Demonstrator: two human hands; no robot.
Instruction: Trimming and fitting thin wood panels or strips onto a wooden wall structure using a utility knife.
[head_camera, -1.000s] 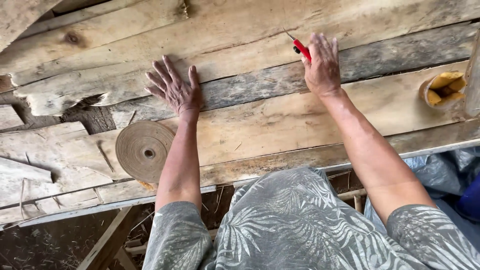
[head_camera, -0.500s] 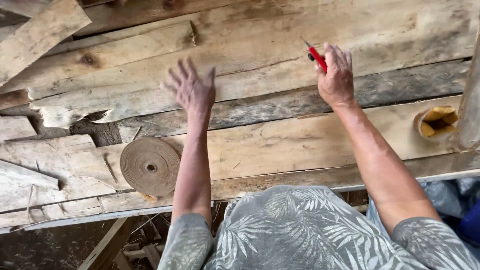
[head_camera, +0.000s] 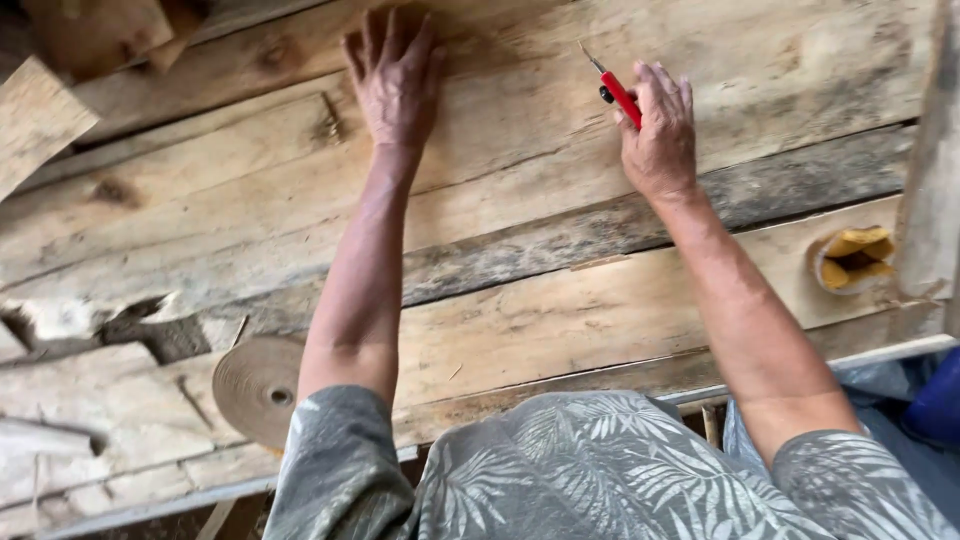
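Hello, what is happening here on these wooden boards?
A person leans over rough wooden planks. The left hand lies flat, fingers spread, on a far plank. The right hand holds a red-handled tool with its thin metal tip on the same plank. A flat brown roll lies near the left elbow.

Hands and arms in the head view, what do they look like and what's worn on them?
Both arms are bare from the short sleeves down. The left hand and right hand wear no gloves, and no rings or watch show. The shirt is grey with a pale leaf print, its sleeves ending above the elbows.
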